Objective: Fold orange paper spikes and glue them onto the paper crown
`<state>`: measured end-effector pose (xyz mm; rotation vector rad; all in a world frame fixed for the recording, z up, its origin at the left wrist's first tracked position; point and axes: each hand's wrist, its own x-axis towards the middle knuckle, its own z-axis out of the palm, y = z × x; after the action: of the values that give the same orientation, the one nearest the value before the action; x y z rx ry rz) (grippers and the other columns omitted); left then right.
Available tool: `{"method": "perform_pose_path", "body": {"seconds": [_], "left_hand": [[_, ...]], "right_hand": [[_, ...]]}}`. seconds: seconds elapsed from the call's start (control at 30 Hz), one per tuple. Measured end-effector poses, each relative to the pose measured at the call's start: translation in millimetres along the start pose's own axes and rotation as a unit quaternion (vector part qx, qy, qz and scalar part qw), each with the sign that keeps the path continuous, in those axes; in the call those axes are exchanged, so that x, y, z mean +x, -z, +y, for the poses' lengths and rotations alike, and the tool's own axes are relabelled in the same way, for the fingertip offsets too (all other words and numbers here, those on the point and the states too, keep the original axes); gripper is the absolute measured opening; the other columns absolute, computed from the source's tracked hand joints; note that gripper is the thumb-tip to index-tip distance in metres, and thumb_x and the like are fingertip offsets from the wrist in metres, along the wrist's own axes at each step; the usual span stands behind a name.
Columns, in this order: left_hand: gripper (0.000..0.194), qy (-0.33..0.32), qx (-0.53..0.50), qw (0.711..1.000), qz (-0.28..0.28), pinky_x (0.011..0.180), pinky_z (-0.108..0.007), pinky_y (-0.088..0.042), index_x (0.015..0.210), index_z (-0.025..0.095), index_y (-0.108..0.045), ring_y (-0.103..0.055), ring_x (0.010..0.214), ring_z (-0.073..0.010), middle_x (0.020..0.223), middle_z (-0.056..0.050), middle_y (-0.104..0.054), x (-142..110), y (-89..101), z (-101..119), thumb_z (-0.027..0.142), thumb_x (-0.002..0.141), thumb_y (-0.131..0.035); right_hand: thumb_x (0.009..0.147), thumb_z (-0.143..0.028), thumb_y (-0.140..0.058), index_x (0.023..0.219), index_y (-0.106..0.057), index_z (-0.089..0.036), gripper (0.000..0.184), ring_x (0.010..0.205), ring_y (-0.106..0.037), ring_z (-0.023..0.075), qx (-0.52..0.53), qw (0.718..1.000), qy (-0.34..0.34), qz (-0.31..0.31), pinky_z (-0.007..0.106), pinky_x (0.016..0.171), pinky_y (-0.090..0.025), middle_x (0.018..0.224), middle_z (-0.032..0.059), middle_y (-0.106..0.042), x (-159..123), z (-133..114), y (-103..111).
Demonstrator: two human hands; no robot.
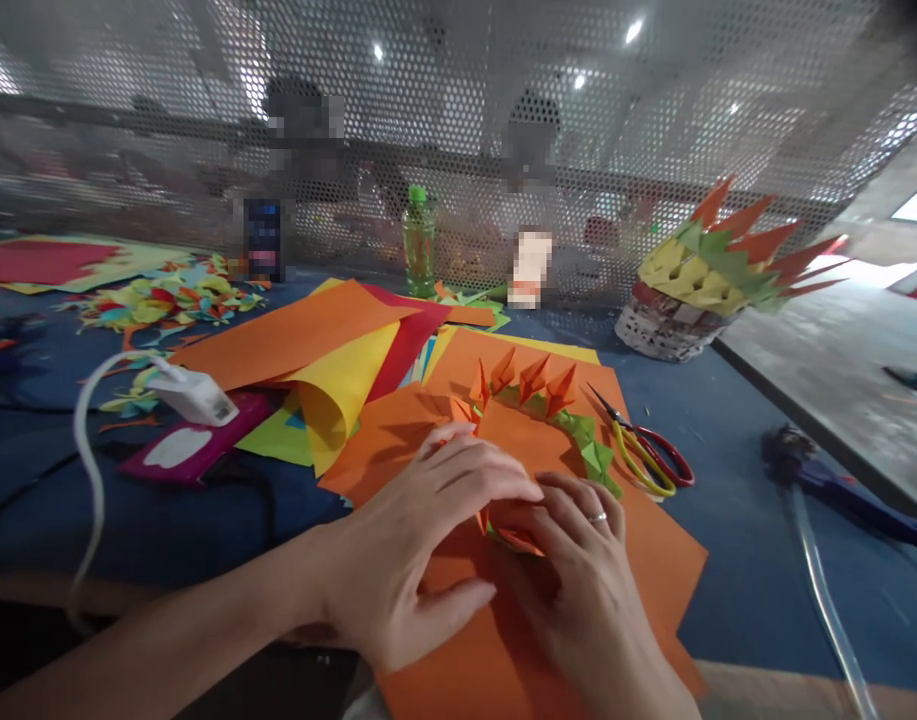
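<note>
A ring of folded paper pieces, green with orange points (534, 382), stands on orange paper sheets (653, 560) in front of me. My right hand (578, 560), with a ring on one finger, has its fingers curled over the near side of the paper ring, where orange pieces show beneath them. My left hand (435, 540) reaches over the paper ring's left side, its fingers stretched out and its thumb held apart. Part of the ring's left and near side is hidden under my hands. Scissors (653, 460) with red and yellow handles lie just right of it.
Coloured sheets (300, 330) and a heap of small folded pieces (173, 295) lie left. A white charger (195, 395) rests on a purple packet (195, 450). Behind stands a green bottle (418, 245). At right are a folded-paper basket (683, 290) and a blue-handled tool (840, 490) with a cord.
</note>
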<state>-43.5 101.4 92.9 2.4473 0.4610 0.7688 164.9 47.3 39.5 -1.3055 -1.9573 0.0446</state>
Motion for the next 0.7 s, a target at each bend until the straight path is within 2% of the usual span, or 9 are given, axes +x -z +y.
{"method": "perform_pose_path", "body": {"seconds": [0.07, 0.17, 0.3, 0.4, 0.57, 0.7], "left_hand": [[0.065, -0.011, -0.008, 0.999, 0.037, 0.121, -0.056, -0.026, 0.138, 0.023, -0.048, -0.052, 0.129, -0.0296, 0.137, -0.011, -0.058, -3, -0.1, -1, 0.013, 0.076, -0.062], [0.052, -0.020, -0.003, 0.994, 0.109, 0.115, -0.055, -0.037, 0.131, 0.023, -0.056, -0.052, 0.126, -0.0289, 0.132, -0.011, -0.058, -7, 1.4, -1, 0.012, 0.081, -0.056], [0.028, -0.028, 0.036, 0.981, 0.190, 0.106, -0.052, -0.045, 0.106, 0.027, -0.068, -0.058, 0.111, -0.0256, 0.112, -0.007, -0.063, -8, 6.4, -2, 0.012, 0.088, -0.053], [0.020, -0.039, 0.062, 0.970, 0.233, 0.098, -0.047, -0.049, 0.095, 0.026, -0.071, -0.061, 0.103, -0.0229, 0.102, -0.006, -0.066, -8, 12.3, -7, 0.011, 0.090, -0.058], [0.023, -0.030, 0.076, 0.957, 0.278, 0.097, -0.043, -0.049, 0.102, 0.025, -0.073, -0.061, 0.101, -0.0203, 0.097, -0.004, -0.067, -17, 20.5, -12, 0.007, 0.093, -0.062], [0.021, -0.013, 0.082, 0.956, 0.282, 0.096, -0.042, -0.049, 0.092, 0.025, -0.069, -0.061, 0.099, -0.0196, 0.088, -0.001, -0.066, -43, 13.2, 6, 0.004, 0.090, -0.065]], "right_hand": [[0.086, -0.025, -0.073, 0.099, -0.068, -0.032, 0.015, 0.118, -0.058, 0.0210, -0.002, 1.000, 0.004, -0.008, 0.041, 0.105, -0.032, 0.108, -0.0040, -0.074, 0, -1, 2], [0.085, -0.033, -0.075, 0.107, -0.066, -0.031, 0.024, 0.119, -0.057, 0.0225, -0.011, 1.000, 0.001, -0.008, 0.042, 0.105, -0.032, 0.111, -0.0023, -0.073, 0, -2, 4], [0.079, -0.053, -0.079, 0.135, -0.052, -0.025, 0.068, 0.125, -0.053, 0.0280, -0.053, 0.998, 0.012, -0.019, 0.047, 0.106, -0.035, 0.127, 0.0070, -0.065, -1, -2, 6], [0.078, -0.060, -0.078, 0.143, -0.043, -0.020, 0.083, 0.128, -0.049, 0.0298, -0.057, 0.998, 0.030, 0.016, 0.048, 0.107, -0.036, 0.133, 0.0114, -0.059, -4, -2, 9], [0.093, -0.052, -0.064, 0.149, -0.038, -0.020, 0.069, 0.135, -0.043, 0.0264, -0.023, 0.999, 0.020, 0.031, 0.043, 0.110, -0.036, 0.140, 0.0112, -0.053, -19, -5, 23], [0.095, -0.042, -0.062, 0.149, -0.040, -0.020, 0.062, 0.135, -0.043, 0.0258, -0.018, 0.999, 0.008, 0.039, 0.042, 0.109, -0.037, 0.142, 0.0106, -0.053, -37, -1, 35]]}}
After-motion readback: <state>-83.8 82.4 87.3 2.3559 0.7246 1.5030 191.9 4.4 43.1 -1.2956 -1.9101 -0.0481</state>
